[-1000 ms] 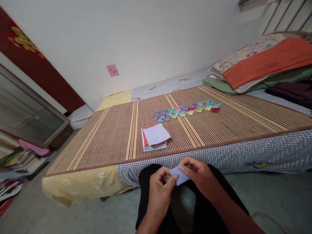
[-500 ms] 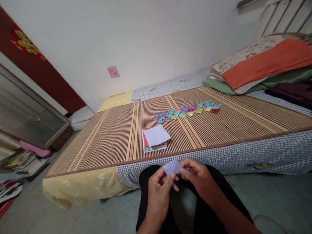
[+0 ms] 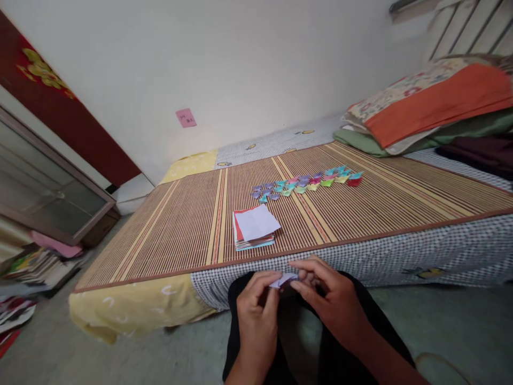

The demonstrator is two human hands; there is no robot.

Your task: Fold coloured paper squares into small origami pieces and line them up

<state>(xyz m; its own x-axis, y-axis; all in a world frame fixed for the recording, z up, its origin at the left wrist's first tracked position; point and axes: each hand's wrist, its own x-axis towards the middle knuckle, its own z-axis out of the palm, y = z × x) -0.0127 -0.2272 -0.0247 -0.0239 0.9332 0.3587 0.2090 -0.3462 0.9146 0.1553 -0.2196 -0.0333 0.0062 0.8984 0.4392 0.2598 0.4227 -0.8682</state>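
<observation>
Between my hands, above my knees, is a small folded lavender paper (image 3: 285, 279), seen nearly edge-on. My left hand (image 3: 258, 310) pinches its left end between thumb and fingers. My right hand (image 3: 326, 291) has its thumb and curled fingers at the paper's right end, with the index finger stretched above it. Just beyond the bed's near edge lies a stack of square paper sheets (image 3: 257, 223), a pale one on top and a red one beneath. Behind the stack, several small folded paper pieces (image 3: 301, 189) in many colours stand in slanting rows.
A striped mat (image 3: 184, 224) covers the bed, over checked and yellow cloth. Folded bedding (image 3: 436, 107) is piled at the right. A glass-fronted cabinet (image 3: 52, 182) and a pile of books (image 3: 36, 270) are at the left.
The lavender paper has tipped from facing the camera to nearly edge-on. My left fingers have moved onto its upper left side, and my right index finger has straightened.
</observation>
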